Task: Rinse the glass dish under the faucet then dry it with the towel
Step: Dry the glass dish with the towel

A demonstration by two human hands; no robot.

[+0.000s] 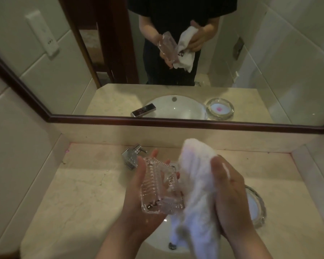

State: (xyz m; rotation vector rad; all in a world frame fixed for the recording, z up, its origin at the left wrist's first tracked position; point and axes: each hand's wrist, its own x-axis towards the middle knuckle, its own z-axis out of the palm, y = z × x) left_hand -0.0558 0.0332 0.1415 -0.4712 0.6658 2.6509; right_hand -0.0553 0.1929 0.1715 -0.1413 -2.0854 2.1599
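Observation:
A ribbed, rectangular clear glass dish (160, 187) rests tilted in the palm of my left hand (138, 199), above the white sink basin (157, 242). My right hand (230, 195) grips a white towel (196, 176), whose edge presses against the dish's right side. The towel hangs down over the basin. The chrome faucet (132, 156) stands behind my left hand, and no water is visible from it.
A round glass ashtray (258, 208) sits on the beige stone counter (79, 199) at the right, partly hidden by my right hand. A mirror (176, 53) above the backsplash reflects the person, the dish and the towel. Tiled walls close both sides.

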